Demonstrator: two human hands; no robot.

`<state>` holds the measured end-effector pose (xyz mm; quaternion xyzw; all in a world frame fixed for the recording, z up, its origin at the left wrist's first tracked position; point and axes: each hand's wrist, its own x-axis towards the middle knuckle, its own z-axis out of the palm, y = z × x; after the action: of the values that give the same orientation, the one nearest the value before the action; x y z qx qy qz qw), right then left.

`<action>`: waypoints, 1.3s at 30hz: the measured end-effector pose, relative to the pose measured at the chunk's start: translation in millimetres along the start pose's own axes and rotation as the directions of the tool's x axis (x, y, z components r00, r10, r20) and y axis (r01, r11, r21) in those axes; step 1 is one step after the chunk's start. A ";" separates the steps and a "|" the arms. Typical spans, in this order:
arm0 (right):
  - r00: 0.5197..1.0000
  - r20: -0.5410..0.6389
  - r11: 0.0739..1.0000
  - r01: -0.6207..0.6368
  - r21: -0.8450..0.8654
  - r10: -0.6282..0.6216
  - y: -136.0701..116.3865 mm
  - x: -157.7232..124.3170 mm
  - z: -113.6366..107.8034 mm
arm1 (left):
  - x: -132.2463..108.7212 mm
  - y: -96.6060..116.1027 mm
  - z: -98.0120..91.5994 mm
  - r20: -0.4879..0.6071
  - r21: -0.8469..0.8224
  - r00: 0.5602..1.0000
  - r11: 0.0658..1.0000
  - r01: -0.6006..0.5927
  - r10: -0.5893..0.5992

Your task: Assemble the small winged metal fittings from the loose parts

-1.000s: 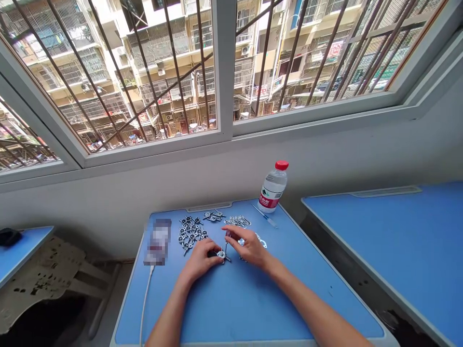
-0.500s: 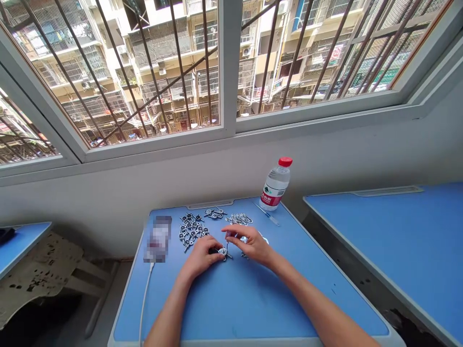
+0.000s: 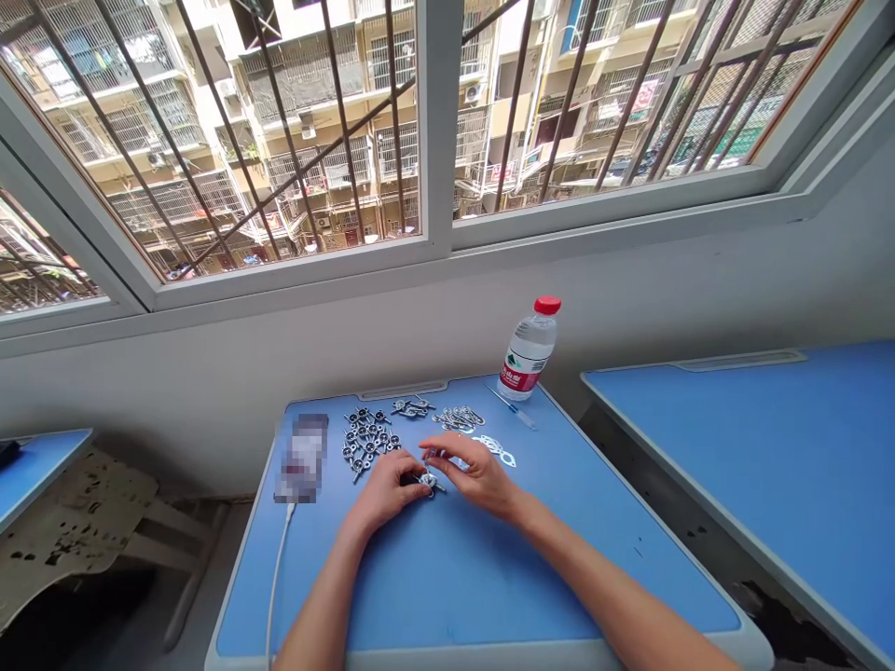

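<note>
My left hand (image 3: 392, 485) is closed on a small silver metal part (image 3: 431, 482) at the middle of the blue desk, pinching its left side. The part has a round body and a thin arm sticking out to the right. Just above it, my right hand (image 3: 470, 471) pinches a small screwdriver (image 3: 428, 456) with a clear handle, its thin shaft pointing down at the part. The tip is too small to make out. Left of my hands lies a cluster of similar metal parts (image 3: 364, 438) with dark round centres.
Behind my hands lie more metal pieces (image 3: 412, 407) and a row of silver hooked pieces (image 3: 458, 418). White flat rings (image 3: 498, 449) lie beyond my right hand. A water bottle (image 3: 528, 354) and a pen (image 3: 516, 410) are at the back right; a blurred phone-like device (image 3: 302, 461) with a white cable (image 3: 278, 568) is left.
The view has shifted slightly. My right hand sits a little lower and closer to the metal part, and more of the white rings shows behind it. My left hand keeps its hold.
</note>
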<state>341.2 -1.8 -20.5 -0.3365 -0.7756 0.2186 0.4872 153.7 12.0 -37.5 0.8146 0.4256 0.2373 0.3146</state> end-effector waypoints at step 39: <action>0.996 0.008 0.984 0.095 -0.148 -0.094 2.6 -5.0 12.5 | 0.1 -2.1 3.5 -0.009 0.000 1.000 1.000 0.002 -0.002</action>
<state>332.3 -3.8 -30.6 -0.3346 -0.8051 0.1370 0.4701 154.9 11.9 -41.4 0.8130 0.4279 0.2407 0.3131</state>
